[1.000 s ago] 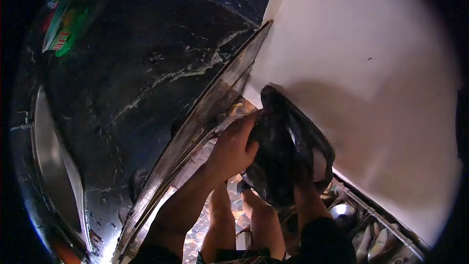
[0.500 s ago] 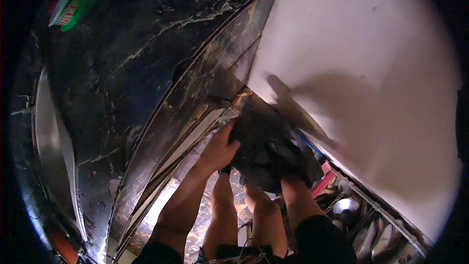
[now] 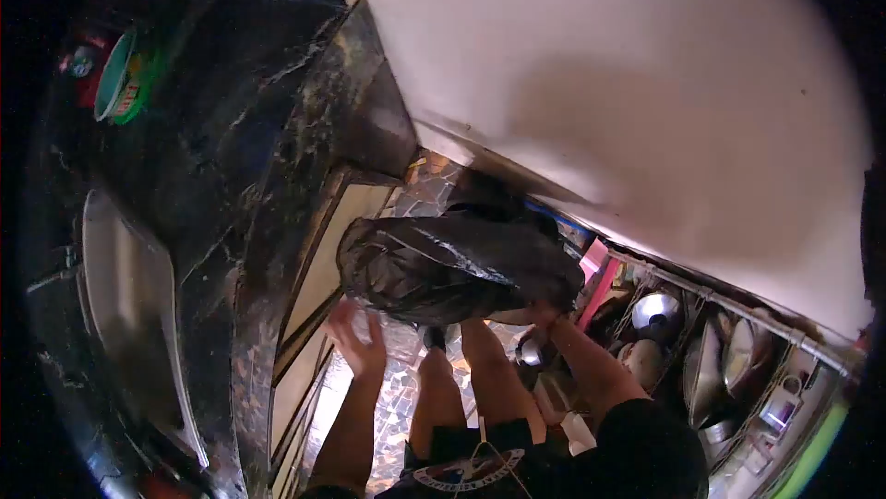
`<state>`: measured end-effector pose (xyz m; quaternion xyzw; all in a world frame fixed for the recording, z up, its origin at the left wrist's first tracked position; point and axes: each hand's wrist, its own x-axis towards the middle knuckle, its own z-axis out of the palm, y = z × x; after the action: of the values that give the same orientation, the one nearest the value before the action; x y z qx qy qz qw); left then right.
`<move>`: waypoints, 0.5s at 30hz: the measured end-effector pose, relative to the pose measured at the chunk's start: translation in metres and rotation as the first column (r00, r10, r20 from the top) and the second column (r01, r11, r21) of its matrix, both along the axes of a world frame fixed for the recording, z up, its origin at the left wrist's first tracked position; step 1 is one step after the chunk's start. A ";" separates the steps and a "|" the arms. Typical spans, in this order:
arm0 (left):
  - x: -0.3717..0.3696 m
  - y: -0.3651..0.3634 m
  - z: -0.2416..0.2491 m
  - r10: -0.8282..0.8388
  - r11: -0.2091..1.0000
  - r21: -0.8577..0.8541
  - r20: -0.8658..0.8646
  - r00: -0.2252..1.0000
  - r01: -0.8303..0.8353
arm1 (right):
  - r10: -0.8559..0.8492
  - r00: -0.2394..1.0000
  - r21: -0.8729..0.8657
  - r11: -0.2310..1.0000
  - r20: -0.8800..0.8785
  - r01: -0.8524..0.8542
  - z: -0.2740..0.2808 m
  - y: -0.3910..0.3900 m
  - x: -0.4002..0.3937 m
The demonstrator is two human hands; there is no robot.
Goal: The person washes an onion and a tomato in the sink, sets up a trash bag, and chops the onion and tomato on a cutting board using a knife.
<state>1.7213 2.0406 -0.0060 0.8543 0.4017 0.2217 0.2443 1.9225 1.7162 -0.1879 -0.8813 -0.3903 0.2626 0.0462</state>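
A black plastic bag (image 3: pixel 452 264) spreads in front of my legs, puffed out and wrinkled, with light glinting along its folds. My right hand (image 3: pixel 546 312) is closed at the bag's lower right edge, its fingers partly hidden by the dark plastic. Just below the bag's lower left edge is my left hand (image 3: pixel 358 344), fingers spread and holding nothing. Behind the bag, near the wall, a dark shape (image 3: pixel 484 190) shows in shadow.
A dark stone counter (image 3: pixel 212 194) with a steel sink (image 3: pixel 134 314) and a green tub (image 3: pixel 115 79) runs along the left. On the right, a wire rack (image 3: pixel 729 300) of metal cookware stands against the white wall (image 3: pixel 628 65). The floor (image 3: pixel 392 416) is stone mosaic.
The bag has swung from hanging narrow to lying wide and puffed out. My left hand has come away from its left edge, fingers spreading. The view has shifted, showing more of the rack.
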 end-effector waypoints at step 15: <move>0.248 0.014 -0.114 -0.562 0.782 -0.106 -0.545 0.622 0.614 | 0.004 0.981 0.143 0.989 -0.193 0.024 -0.026 0.041 0.006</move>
<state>1.9691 2.0543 -0.1199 0.9743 0.1420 -0.1069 0.1384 1.9286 1.7568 -0.2139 -0.8479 -0.3976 0.3175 0.1487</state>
